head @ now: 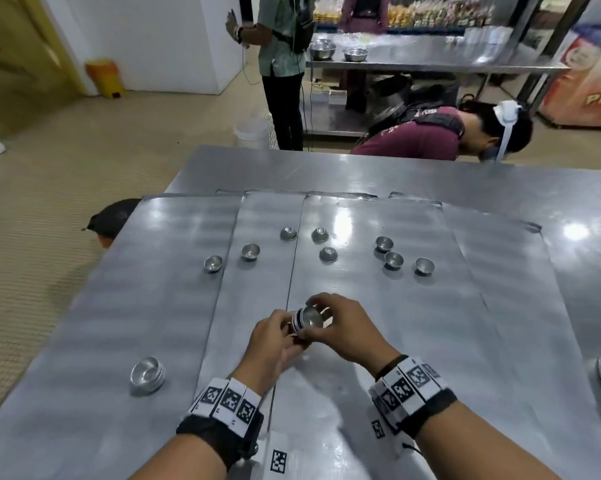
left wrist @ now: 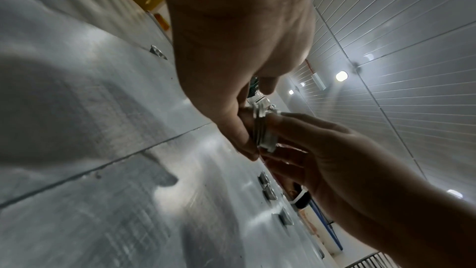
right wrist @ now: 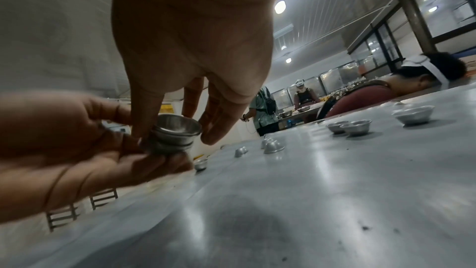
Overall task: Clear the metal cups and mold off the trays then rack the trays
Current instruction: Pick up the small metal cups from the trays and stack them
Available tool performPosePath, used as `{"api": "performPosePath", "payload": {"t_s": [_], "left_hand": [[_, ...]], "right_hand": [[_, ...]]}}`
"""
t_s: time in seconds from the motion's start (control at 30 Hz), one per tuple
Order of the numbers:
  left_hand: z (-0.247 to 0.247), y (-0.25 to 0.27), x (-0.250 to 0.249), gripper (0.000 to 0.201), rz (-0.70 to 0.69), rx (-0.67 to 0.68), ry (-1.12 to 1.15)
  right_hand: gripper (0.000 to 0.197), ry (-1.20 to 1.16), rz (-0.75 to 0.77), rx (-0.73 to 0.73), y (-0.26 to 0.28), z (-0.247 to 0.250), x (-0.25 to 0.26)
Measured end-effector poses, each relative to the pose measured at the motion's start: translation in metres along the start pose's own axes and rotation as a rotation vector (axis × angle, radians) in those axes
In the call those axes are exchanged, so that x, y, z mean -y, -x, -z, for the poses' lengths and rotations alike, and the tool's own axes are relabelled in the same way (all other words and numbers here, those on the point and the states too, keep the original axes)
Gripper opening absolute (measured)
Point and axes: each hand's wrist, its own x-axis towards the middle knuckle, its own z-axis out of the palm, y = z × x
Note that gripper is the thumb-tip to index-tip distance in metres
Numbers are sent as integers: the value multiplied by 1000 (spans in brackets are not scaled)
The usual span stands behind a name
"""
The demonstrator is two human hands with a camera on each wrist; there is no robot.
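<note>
Progress: early | left hand [head: 274, 336] and right hand [head: 340, 327] grasp nested cup stack [head: 307, 318] | loose cups [head: 394, 259] remain on trays [head: 378, 306], unracked.

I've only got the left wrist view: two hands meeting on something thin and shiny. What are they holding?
Observer: A nested stack of cups, seen side-on in the right wrist view; the left hand grips its base.
Operator: And the right hand?
Observer: The right hand pinches the top cup's rim with its fingers, head view confirms.
Operator: How many loose cups are left farther out? I see only a few.
Observer: Eight in the head view: two at left such as this cup, three in the middle, three at right such as this one.
Operator: Anything nearer me?
Observer: A second stack lies on its side on the left tray.
</note>
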Motion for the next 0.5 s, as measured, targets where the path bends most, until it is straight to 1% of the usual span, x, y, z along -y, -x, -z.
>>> {"api": "performPosePath", "payload": {"t_s": [0.2, 0.33, 0.4, 0.5], "left_hand": [[-2, 4, -6, 22, -8, 26, 49], [-7, -2, -4, 24, -24, 56, -20], [-10, -5, -2, 23, -44, 66, -79], [-17, -11, 2, 19, -62, 64, -105]], "right_hand": [[54, 8, 42, -22, -4, -9, 3], [52, -23, 48, -35, -3, -9, -2], [56, -34, 45, -35, -2, -7, -5], [71, -45, 13, -21, 1, 4, -11]]}}
